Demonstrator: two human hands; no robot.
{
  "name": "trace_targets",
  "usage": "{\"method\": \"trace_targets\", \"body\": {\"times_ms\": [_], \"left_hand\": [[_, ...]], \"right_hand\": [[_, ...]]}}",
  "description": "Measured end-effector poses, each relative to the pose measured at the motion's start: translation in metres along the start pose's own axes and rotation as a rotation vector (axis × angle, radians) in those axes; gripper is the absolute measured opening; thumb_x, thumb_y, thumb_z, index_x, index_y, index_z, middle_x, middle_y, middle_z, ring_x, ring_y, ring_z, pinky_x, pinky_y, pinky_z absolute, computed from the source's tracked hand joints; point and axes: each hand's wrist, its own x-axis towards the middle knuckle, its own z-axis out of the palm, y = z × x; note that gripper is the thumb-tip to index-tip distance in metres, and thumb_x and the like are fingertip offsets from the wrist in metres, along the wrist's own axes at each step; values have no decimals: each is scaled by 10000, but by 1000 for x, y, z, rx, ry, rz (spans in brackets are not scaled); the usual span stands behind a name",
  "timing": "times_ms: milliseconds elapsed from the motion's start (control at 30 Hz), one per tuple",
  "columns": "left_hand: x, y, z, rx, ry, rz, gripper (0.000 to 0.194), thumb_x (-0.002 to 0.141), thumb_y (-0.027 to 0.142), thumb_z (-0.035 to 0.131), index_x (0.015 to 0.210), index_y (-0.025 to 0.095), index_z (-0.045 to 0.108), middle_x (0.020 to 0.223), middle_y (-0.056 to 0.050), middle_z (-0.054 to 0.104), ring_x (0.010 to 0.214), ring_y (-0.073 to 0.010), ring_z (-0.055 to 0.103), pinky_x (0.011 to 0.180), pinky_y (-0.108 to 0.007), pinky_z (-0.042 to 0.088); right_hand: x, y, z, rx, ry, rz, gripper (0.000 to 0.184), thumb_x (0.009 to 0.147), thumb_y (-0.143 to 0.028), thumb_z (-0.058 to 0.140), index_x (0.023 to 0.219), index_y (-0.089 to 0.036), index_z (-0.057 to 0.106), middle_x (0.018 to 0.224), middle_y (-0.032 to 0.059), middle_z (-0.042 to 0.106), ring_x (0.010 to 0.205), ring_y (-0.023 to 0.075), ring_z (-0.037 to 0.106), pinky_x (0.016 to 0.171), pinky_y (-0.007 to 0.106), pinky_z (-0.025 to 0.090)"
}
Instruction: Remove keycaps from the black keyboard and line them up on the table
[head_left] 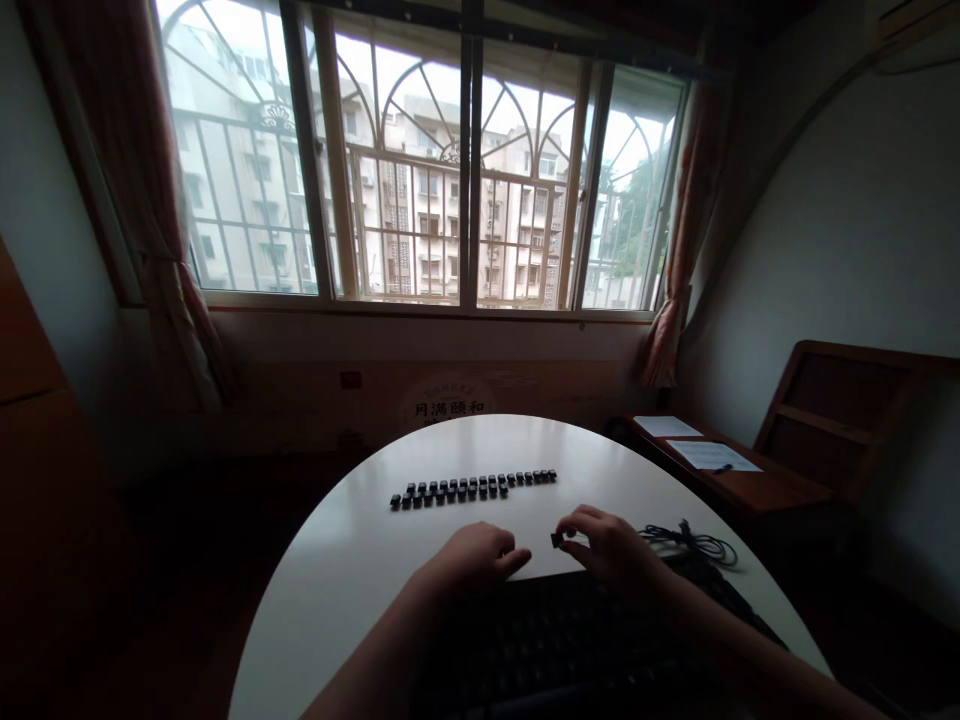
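A black keyboard (pixel 517 640) lies on the white round table (pixel 315 570), partly covered by my forearms and dim in shadow. My right hand (pixel 604 540) pinches a small black keycap (pixel 556 540) between thumb and fingers, just above the tabletop beyond the keyboard's far edge. Opposite it, my left hand (pixel 484 552) rests by the same edge, its fingers bent and its thumb stretched apart, with nothing seen in it. Farther off, several black keycaps (pixel 450 490) stand in two rows; the back row reaches farther to the right.
A coiled black cable (pixel 694 543) lies right of my right hand. Past the table's right edge, papers (pixel 712 456) and a dark pen (pixel 723 468) lie on a wooden bench (pixel 787 488). Behind are a barred window (pixel 457 200) and curtains (pixel 682 240).
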Motion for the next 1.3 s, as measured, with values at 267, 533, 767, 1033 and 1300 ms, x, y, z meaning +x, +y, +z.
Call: {"method": "trace_targets", "body": {"times_ms": [267,533,767,1033,1300], "left_hand": [[1,-3,6,1,-29,-4,530,929,603,369,770,199,674,732,-42,678,628,-190,561,551,-286,319],[1,-1,4,37,-49,27,581,958,580,299,780,187,688,728,-66,679,624,-203,572,559,-291,329],[1,4,3,51,-68,8,585,962,592,292,809,189,688,766,-73,688,669,-219,596,590,-297,371],[-1,6,3,76,-38,11,560,970,571,290,815,193,673,787,-69,689,705,-228,604,619,-309,383],[-1,4,3,67,-42,-12,557,970,579,289,819,197,666,805,-69,693,715,-228,608,604,-306,373]], "right_hand": [[98,41,22,-155,-79,222,121,857,-250,642,913,-199,737,909,51,744,827,202,683,749,284,497],[104,65,59,-166,-83,253,155,842,-257,633,939,-217,748,960,57,745,904,231,674,782,296,472],[102,67,66,-167,-67,237,242,871,-261,592,1078,-249,717,1039,52,731,937,225,668,810,299,462],[99,60,60,-166,-37,220,217,867,-228,605,1059,-258,701,997,17,734,897,196,675,799,281,470],[101,54,62,-183,-55,218,198,893,-253,584,984,-258,760,1015,29,757,962,216,683,862,292,487]]}}
